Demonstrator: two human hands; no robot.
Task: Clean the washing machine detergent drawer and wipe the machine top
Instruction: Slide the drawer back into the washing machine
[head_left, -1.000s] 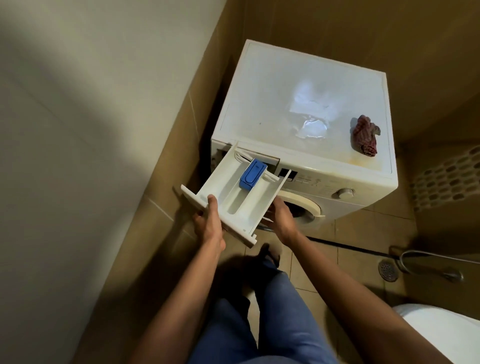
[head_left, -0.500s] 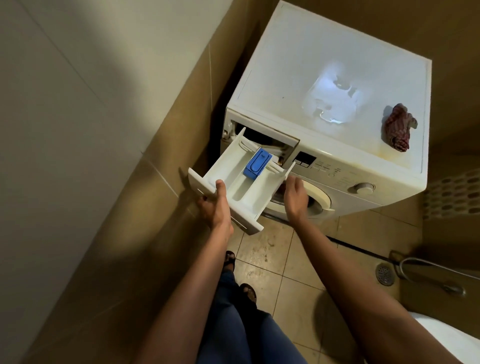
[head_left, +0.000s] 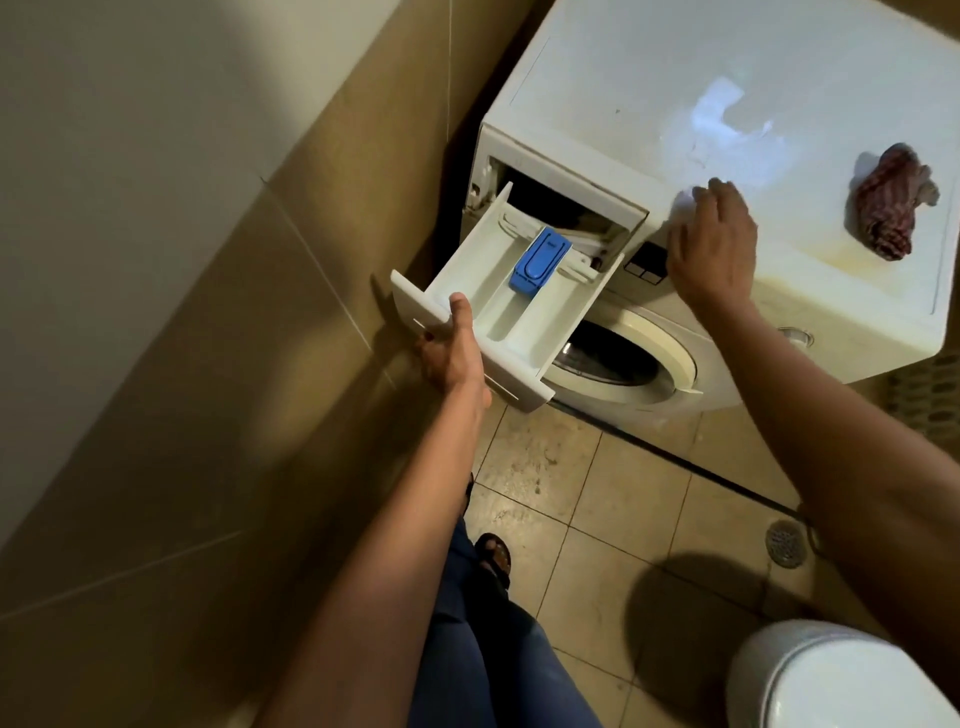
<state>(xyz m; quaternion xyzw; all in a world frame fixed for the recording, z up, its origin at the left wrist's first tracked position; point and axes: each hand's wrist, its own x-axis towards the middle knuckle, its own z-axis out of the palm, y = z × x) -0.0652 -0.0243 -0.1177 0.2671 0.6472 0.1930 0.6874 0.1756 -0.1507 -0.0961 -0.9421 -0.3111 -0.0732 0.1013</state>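
The drawer (head_left: 467, 275) is drawn far out of its slot at the upper corner of the washer's front, its rear end still inside the opening, and a blue insert (head_left: 537, 260) sits in its middle compartment near the back. My left grip (head_left: 449, 353) is clamped on the drawer's front panel: the thumb lies over the panel's top edge and the fingers curl underneath, mostly hidden from me. My right grip (head_left: 711, 249) holds nothing; it is palm down with the fingers relaxed and slightly apart over the front edge of the machine top (head_left: 727, 57), above the control panel, and I cannot tell whether the fingertips touch the surface. A bright patch (head_left: 722, 119) shines on the top just beyond that hand. A crumpled red cloth (head_left: 891, 208) lies on the top nearer the right side, well apart from the right grip. Below the drawer I see the round door (head_left: 623, 358), then the tiled floor (head_left: 597, 519) with a drain (head_left: 787, 543), and a white toilet (head_left: 841, 675) at the lower right.
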